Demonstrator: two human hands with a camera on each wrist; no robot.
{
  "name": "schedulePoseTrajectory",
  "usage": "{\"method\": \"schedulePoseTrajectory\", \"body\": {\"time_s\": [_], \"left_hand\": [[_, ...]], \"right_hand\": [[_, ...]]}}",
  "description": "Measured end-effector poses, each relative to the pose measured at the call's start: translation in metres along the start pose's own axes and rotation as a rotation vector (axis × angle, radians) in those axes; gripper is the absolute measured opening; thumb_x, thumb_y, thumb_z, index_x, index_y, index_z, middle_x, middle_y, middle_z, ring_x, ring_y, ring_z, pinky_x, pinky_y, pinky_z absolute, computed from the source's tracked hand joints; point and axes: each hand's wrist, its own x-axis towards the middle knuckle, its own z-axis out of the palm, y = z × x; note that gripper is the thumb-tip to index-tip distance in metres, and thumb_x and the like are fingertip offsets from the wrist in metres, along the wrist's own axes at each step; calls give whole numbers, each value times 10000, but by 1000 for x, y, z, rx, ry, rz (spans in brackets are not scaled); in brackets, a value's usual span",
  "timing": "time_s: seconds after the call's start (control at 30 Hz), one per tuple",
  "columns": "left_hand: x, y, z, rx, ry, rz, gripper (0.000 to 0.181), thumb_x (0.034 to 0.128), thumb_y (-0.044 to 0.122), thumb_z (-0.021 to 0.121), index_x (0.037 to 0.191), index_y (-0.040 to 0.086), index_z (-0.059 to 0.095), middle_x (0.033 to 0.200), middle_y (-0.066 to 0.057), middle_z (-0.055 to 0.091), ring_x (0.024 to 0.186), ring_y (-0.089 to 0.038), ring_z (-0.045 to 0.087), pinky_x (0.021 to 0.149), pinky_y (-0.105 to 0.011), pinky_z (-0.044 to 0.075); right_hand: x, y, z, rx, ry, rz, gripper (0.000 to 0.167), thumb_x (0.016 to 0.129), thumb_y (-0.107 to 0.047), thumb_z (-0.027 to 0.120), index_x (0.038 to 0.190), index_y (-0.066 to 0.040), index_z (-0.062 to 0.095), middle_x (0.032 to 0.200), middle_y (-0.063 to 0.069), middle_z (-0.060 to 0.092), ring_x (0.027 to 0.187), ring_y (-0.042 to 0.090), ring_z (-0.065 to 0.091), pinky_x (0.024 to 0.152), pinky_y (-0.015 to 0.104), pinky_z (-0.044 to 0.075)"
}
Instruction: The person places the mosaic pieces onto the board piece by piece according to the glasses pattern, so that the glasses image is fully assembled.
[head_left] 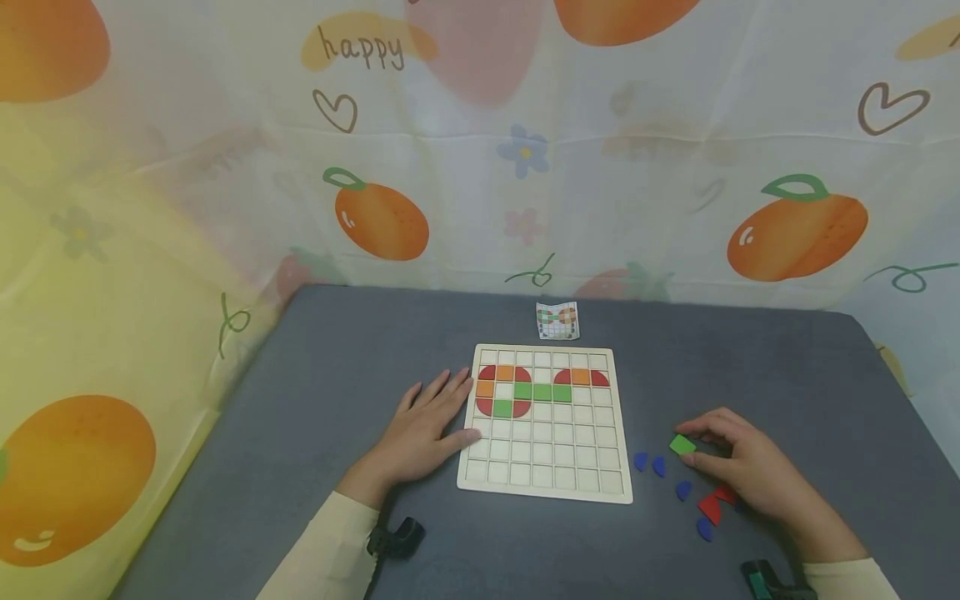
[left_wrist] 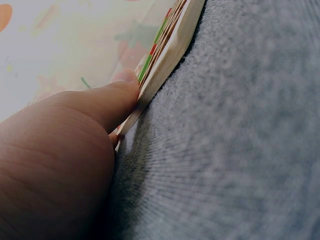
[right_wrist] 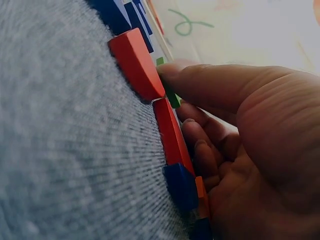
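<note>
A pale wooden grid board [head_left: 540,454] lies on the dark grey table, its upper rows partly filled with red, orange and green pieces. My left hand [head_left: 427,429] rests on the table at the board's left side, fingers extended, with the thumb on the board's edge; the left wrist view also shows the thumb [left_wrist: 117,100] there. To the right of the board, my right hand [head_left: 750,458] pinches a green square block [head_left: 682,444] between thumb and fingers. Below that hand lie red quarter-round pieces [head_left: 709,509] and several blue pieces [head_left: 683,490].
A small printed pattern card [head_left: 557,321] lies behind the board. In the right wrist view an orange piece [right_wrist: 201,197] shows beside a blue one, near the palm. A fruit-printed cloth [head_left: 465,167] hangs behind the grey table [head_left: 337,333].
</note>
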Motion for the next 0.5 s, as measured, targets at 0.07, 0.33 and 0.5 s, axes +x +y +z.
{"method": "schedulePoseTrajectory", "body": {"time_s": [0.07, 0.33, 0.5], "left_hand": [[0, 0, 0, -2, 1, 1, 898, 1062, 629, 585, 1752, 175, 233, 1800, 17, 183, 1659, -238, 74, 1281, -598, 2], [-1, -1, 0, -8, 1, 9, 893, 1069, 627, 584, 1751, 170, 234, 1799, 15, 185, 1658, -239, 82, 1280, -600, 18], [-2, -1, -1, -7, 5, 20, 887, 1074, 622, 584, 1751, 167, 237, 1799, 14, 189, 1657, -244, 94, 1278, -605, 31]], "right_hand": [[0, 0, 0, 7, 1, 7, 266, 957, -198, 881, 1206, -169, 791, 1167, -45, 648, 1080, 192, 639, 892, 320, 546], [0, -4, 0, 59, -24, 106, 299, 960, -187, 877, 1182, -100, 698, 1180, 52, 695, 1088, 302, 670, 882, 476, 557], [0, -6, -1, 69, -38, 148, 248, 992, -236, 849, 1126, -122, 674, 1168, 68, 693, 1066, 306, 682, 857, 539, 550]]}}
